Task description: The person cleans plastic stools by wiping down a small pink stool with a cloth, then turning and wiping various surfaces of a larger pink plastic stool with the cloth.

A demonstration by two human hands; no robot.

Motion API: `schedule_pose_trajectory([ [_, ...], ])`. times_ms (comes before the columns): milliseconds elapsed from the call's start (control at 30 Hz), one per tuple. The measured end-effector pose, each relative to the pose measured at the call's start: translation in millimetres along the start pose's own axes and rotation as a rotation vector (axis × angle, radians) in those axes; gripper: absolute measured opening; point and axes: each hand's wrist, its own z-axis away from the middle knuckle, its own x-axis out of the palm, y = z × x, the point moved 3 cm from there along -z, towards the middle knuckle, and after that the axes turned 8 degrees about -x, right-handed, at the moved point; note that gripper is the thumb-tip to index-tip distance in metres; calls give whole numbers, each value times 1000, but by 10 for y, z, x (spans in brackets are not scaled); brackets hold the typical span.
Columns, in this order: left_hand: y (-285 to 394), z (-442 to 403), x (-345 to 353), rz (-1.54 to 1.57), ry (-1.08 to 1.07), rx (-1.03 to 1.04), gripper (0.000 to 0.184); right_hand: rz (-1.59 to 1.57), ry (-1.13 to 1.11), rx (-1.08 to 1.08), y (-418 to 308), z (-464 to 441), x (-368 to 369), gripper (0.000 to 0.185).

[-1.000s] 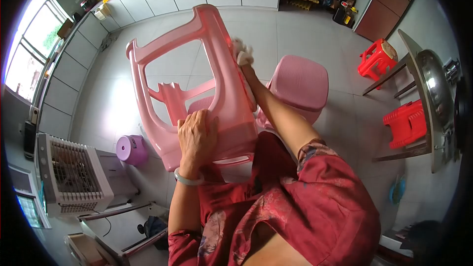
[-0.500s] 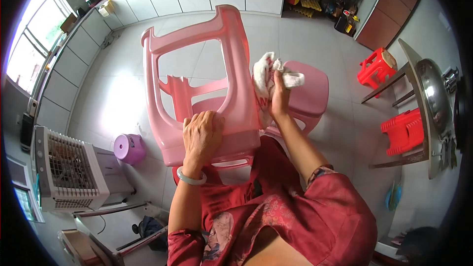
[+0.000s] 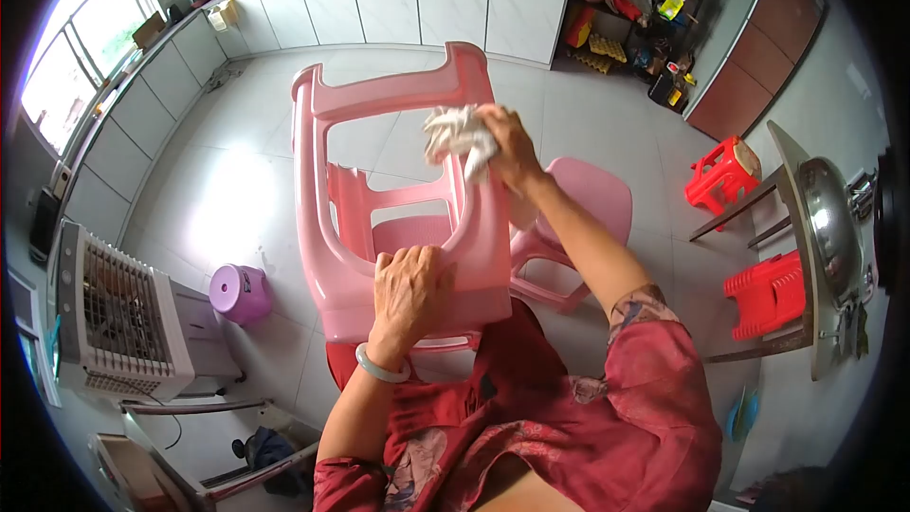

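Observation:
A pink plastic stool [image 3: 485, 237] is tipped on its side in front of my lap, its open leg frame facing up. My left hand [image 3: 408, 289], with a pale bangle at the wrist, has its fingers curled over the frame's near edge. In my right hand [image 3: 514, 147] is a bunched white cloth [image 3: 460, 137], over the stool's upper right leg; whether it presses on the plastic I cannot tell. Just right of it stands another pink stool [image 3: 592, 194], partly hidden by my right forearm.
To the left are a purple stool [image 3: 239, 294] and an air cooler [image 3: 128, 322]. Red stools [image 3: 724, 180] stand at the right by a table [image 3: 791, 175] with a metal pan [image 3: 829, 218]. White cabinets [image 3: 384, 0] line the back, beside a loaded shelf [image 3: 630, 9].
My right hand and the cloth have moved left from beside the stool to over its upper right leg. The stool sits slightly lower and further right in view; my left hand keeps its hold.

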Motion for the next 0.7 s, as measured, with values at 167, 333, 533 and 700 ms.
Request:
schedule_pose_trajectory([
  [167,9,28,27,29,108,46,13,113,262,300,847,-852,219,24],
  [333,-2,-6,-4,28,46,24,16,116,182,188,917,-832,676,44],
  [533,-98,-35,20,29,26,22,17,419,-66,-116,-189,-488,341,33],
  [700,-29,-51,92,6,42,23,17,445,-268,-286,-579,-604,676,24],
])
